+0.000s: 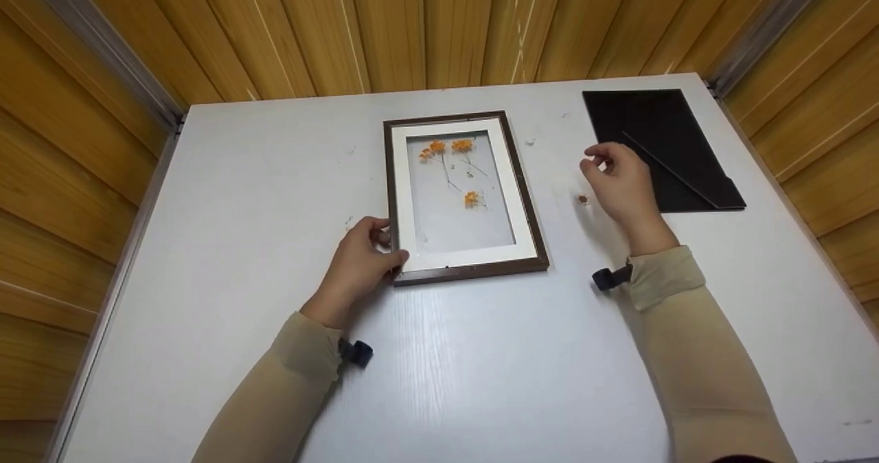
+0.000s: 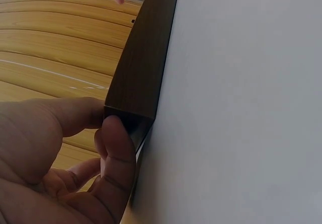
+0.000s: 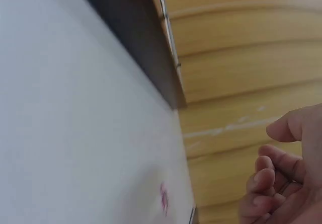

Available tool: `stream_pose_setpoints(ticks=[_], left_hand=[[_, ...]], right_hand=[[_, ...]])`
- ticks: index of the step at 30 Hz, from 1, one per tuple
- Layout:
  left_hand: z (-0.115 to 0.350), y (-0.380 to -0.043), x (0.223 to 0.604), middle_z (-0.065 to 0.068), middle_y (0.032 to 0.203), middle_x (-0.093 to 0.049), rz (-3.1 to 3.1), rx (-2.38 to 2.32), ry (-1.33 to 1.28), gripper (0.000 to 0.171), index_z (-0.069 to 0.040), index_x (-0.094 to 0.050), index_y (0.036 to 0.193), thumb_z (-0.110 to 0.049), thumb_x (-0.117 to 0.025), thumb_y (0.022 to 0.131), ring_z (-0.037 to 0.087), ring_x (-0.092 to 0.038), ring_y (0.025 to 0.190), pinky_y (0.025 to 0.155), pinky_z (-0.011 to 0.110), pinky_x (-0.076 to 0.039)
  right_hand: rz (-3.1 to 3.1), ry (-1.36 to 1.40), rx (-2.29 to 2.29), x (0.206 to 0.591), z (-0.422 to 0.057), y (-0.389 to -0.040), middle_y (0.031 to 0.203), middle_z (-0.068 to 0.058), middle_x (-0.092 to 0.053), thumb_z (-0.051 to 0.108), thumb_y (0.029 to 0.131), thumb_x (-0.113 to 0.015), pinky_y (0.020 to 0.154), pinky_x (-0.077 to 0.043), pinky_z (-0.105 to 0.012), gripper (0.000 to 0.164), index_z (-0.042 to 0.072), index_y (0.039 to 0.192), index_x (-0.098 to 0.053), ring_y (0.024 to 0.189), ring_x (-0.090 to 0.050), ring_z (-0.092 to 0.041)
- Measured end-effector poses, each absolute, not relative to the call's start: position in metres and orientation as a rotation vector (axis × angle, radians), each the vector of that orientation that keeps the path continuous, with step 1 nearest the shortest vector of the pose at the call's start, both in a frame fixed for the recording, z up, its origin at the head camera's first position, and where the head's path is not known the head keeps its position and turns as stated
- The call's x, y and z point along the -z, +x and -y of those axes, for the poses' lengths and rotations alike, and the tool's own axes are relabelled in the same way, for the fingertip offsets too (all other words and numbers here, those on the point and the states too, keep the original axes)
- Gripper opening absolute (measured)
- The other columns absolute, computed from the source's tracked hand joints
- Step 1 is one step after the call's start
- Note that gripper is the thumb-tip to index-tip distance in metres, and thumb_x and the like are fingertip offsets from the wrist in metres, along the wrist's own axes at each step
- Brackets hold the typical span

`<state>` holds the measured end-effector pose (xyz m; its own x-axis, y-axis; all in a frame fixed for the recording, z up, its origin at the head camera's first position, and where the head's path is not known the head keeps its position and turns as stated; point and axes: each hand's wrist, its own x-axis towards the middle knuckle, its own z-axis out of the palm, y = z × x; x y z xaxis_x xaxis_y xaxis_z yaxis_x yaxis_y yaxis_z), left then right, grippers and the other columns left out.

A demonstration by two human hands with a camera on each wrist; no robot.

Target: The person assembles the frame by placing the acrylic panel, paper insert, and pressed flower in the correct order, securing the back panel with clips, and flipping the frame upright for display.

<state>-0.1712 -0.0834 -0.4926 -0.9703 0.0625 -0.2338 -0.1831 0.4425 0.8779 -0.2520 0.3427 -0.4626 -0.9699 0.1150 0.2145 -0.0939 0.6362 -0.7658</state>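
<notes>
A brown picture frame (image 1: 471, 268) with a white inner mat (image 1: 453, 257) lies face up on the white table. Inside its window are orange dried flowers (image 1: 437, 148) on thin stems. My left hand (image 1: 362, 253) grips the frame near its lower left corner, thumb on top and fingers at the side; the left wrist view shows this hold on the frame's dark edge (image 2: 141, 58). To the right of the frame, my right hand (image 1: 621, 181) hovers with loosely curled fingers. Its thumb and fingers stand apart in the right wrist view, with nothing visible between them.
A black frame backing (image 1: 638, 113) with a stand leg lies at the right rear of the table (image 1: 261, 174), partly behind the right hand. A small reddish-brown bit (image 1: 582, 200) sits near that hand. Wood-plank walls (image 1: 453, 30) enclose the back and sides.
</notes>
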Motion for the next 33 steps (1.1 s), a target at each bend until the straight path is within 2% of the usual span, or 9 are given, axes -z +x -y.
stream_pose_setpoints(ticks=[3,8,12,15,20,25,29,33], left_hand=[[0.083,-0.170,0.493,0.012,0.125,-0.064,-2.466,-1.539,-0.114,0.069,-0.001,-0.055,0.158,-0.009,-0.085,0.097,0.015,-0.066,0.081,0.074,0.029,-0.065],[0.082,-0.169,0.494,0.012,0.126,-0.064,-2.471,-1.521,-0.120,0.069,-0.001,-0.056,0.158,-0.010,-0.085,0.096,0.015,-0.065,0.081,0.075,0.029,-0.065],[0.082,-0.170,0.494,0.013,0.126,-0.064,-2.468,-1.529,-0.108,0.069,0.000,-0.055,0.158,-0.009,-0.085,0.096,0.014,-0.066,0.081,0.075,0.029,-0.066],[0.083,-0.170,0.495,0.014,0.127,-0.065,-2.473,-1.525,-0.104,0.068,0.000,-0.056,0.157,-0.010,-0.085,0.096,0.014,-0.066,0.081,0.075,0.029,-0.066],[0.083,-0.170,0.495,0.013,0.127,-0.065,-2.476,-1.524,-0.098,0.069,0.000,-0.055,0.158,-0.009,-0.085,0.097,0.014,-0.068,0.080,0.075,0.029,-0.065],[0.084,-0.170,0.494,0.012,0.125,-0.064,-2.476,-1.525,-0.093,0.069,0.000,-0.054,0.159,-0.008,-0.084,0.097,0.014,-0.069,0.077,0.074,0.029,-0.065],[0.083,-0.171,0.493,0.013,0.125,-0.064,-2.472,-1.529,-0.094,0.070,0.000,-0.054,0.159,-0.008,-0.085,0.097,0.014,-0.069,0.078,0.074,0.029,-0.065],[0.083,-0.172,0.492,0.014,0.127,-0.065,-2.470,-1.526,-0.098,0.070,0.000,-0.054,0.159,-0.009,-0.085,0.097,0.015,-0.070,0.079,0.075,0.029,-0.066]], right_hand=[[2.594,-0.030,-1.258,0.469,-0.360,-0.256,0.111,-0.004,-0.062,0.014,0.107,-0.071,0.084,-0.043,-0.016,0.031,-0.004,0.132,-0.077,0.094,-0.052,-0.004],[2.664,0.011,-1.231,0.479,-0.382,-0.259,0.117,-0.012,-0.067,0.009,0.104,-0.074,0.083,-0.043,-0.012,0.031,-0.004,0.131,-0.080,0.094,-0.054,-0.004],[2.819,0.087,-1.145,0.481,-0.391,-0.258,0.130,-0.021,-0.069,0.012,0.105,-0.076,0.084,-0.041,-0.015,0.032,-0.001,0.134,-0.080,0.102,-0.054,-0.015],[2.897,0.090,-1.114,0.483,-0.393,-0.257,0.135,-0.022,-0.068,0.013,0.105,-0.077,0.085,-0.042,-0.018,0.031,0.000,0.134,-0.080,0.107,-0.055,-0.023],[2.983,0.135,-1.051,0.486,-0.394,-0.258,0.128,-0.021,-0.070,0.017,0.102,-0.082,0.085,-0.043,-0.019,0.032,0.002,0.131,-0.083,0.106,-0.058,-0.023],[3.031,0.218,-0.987,0.484,-0.394,-0.258,0.116,-0.021,-0.074,0.022,0.099,-0.088,0.088,-0.044,-0.028,0.032,0.003,0.124,-0.086,0.102,-0.059,-0.022],[3.061,0.206,-0.988,0.483,-0.393,-0.257,0.116,-0.020,-0.073,0.022,0.099,-0.087,0.092,-0.046,-0.036,0.031,0.002,0.123,-0.086,0.105,-0.059,-0.028],[3.079,0.186,-1.008,0.482,-0.393,-0.257,0.120,-0.022,-0.074,0.021,0.099,-0.087,0.094,-0.047,-0.038,0.031,0.001,0.123,-0.085,0.110,-0.061,-0.032]])
